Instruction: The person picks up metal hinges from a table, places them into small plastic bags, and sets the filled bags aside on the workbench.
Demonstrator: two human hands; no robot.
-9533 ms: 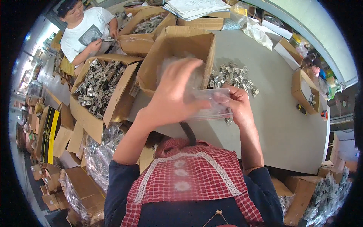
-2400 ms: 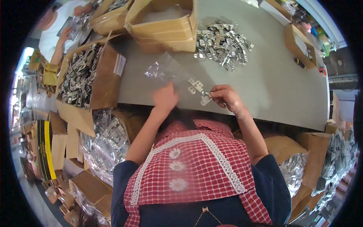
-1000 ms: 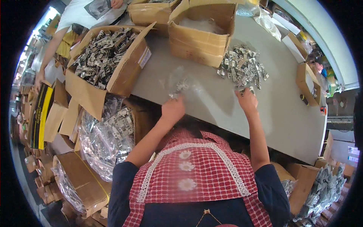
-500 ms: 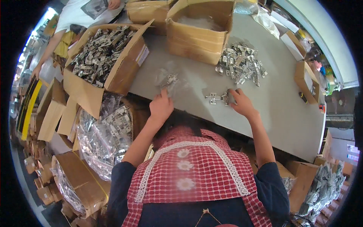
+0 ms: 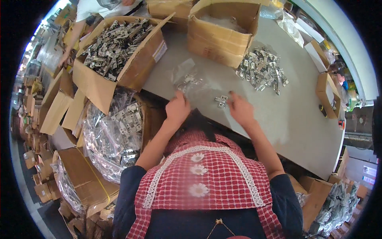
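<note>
"Grey table (image 5: 294,119) here. Changes?"
"Right hand (image 5: 241,108) and metal hinge (image 5: 221,101) on the table: nearer the clear bag (image 5: 184,73) than half a second ago. Fingers at hinge; blurred, can't tell grip."
"Left hand (image 5: 178,106)?"
"Curled at bag's near edge, grip unclear."
"Cartons?"
"Left carton (image 5: 142,65): heaped metal fittings (image 5: 113,49). Middle carton (image 5: 217,43): clear plastic (image 5: 225,23)."

No text can be read clearly. White label (image 5: 160,51) on side of hinge-filled cardboard box (image 5: 144,65): print too small.
</note>
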